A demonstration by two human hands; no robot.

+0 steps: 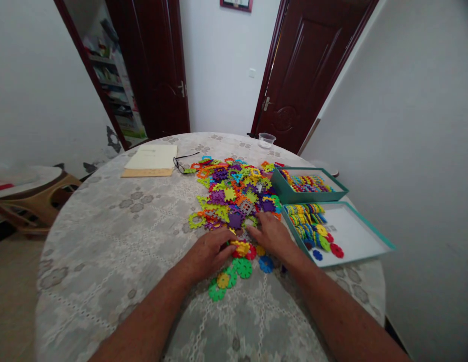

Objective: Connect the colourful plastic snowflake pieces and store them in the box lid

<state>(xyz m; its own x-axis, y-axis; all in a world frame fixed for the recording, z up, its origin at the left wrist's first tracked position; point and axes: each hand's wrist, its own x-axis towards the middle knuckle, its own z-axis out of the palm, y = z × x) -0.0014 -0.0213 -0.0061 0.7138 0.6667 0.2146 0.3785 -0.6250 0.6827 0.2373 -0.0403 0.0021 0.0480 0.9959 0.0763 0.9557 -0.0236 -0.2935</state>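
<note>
Pinching a small stack of yellow discs (240,247), your left hand (214,246) has its thumb and fingers drawn close together. Your right hand (272,235) reaches its fingertips into the near edge of the heaped plastic pieces (236,193), its fingers slightly spread; whether they grip one you cannot tell from here. The heap covers the middle of the round table (117,251), stretching toward the far edge. Just below your hands, on the near-edge side, lie loose green discs (242,268) and a blue disc (266,264). Toward the table's right edge sit a teal box (305,197) filled with pieces and, nearer you, its shallow lid (357,234), with disc stacks along its left side. Toward the far-left edge rest papers (153,157) and glasses (180,165); a clear tub (266,140) stands at the far edge.
</note>
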